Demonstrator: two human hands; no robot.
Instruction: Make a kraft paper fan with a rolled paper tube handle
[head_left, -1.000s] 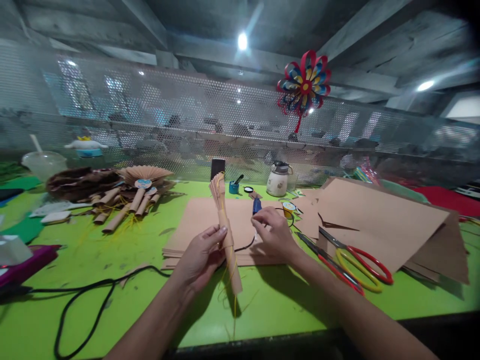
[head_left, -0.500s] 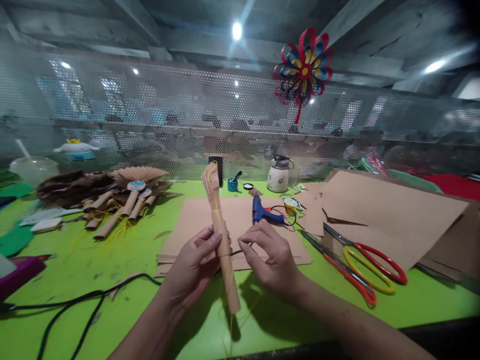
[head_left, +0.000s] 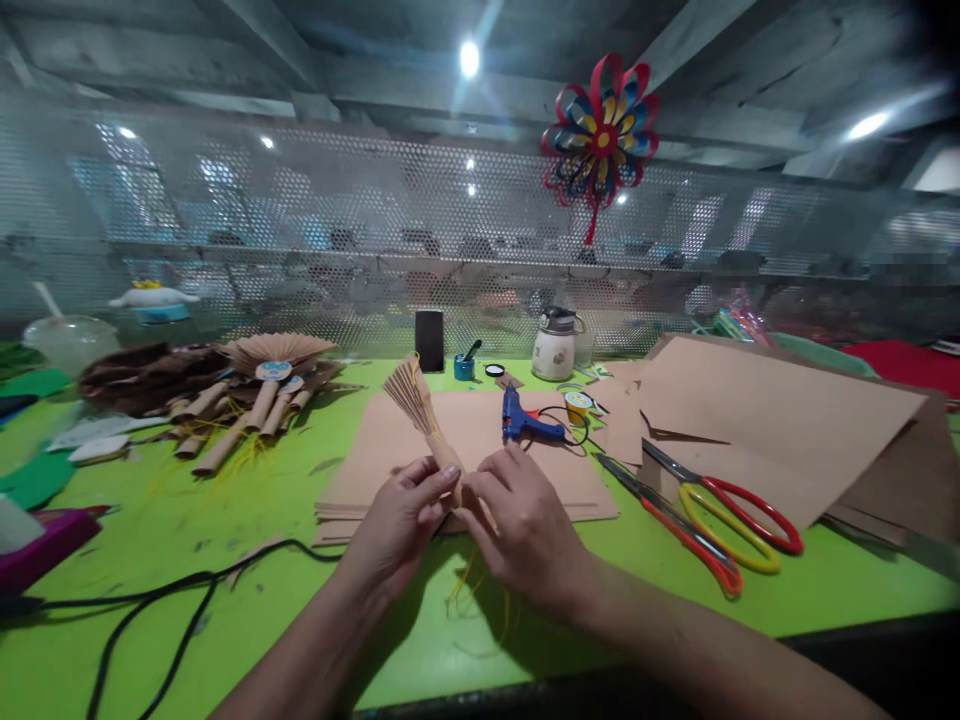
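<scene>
1. The green table [head_left: 825,575] spreads across the near scene, with a perforated screen [head_left: 337,220] standing along its far side.
2. At the right, a large brown sheet [head_left: 765,410] lies at an angle, its right part bent downward.
3. A stack of brown paper [head_left: 375,450] lies flat in the middle, just beyond the hands.
4. At the far left, a pile of paper fans [head_left: 255,410] shows rolled handles and yellow strands.
5. A red, blue and yellow paper flower [head_left: 604,140] is up high by the screen, right of the middle.
6. Scissors [head_left: 727,578] with red, orange and yellow handles lie right of the stack.
7. The left hand [head_left: 401,515] grips a rolled handle between thumb and fingers.
8. The right hand [head_left: 529,525] has its fingers curled in and their tips against the same handle; whether they pinch it or the string, I cannot tell.
9. That handle belongs to a folded paper fan [head_left: 409,395], held in front of the stack, tilted with its pleated end far and to the left.
10. A blue glue gun [head_left: 517,420] rests on the stack, beyond the right hand.
11. Thin yellow string [head_left: 416,368] runs along the fan; loose strands hang below the hands.
</scene>
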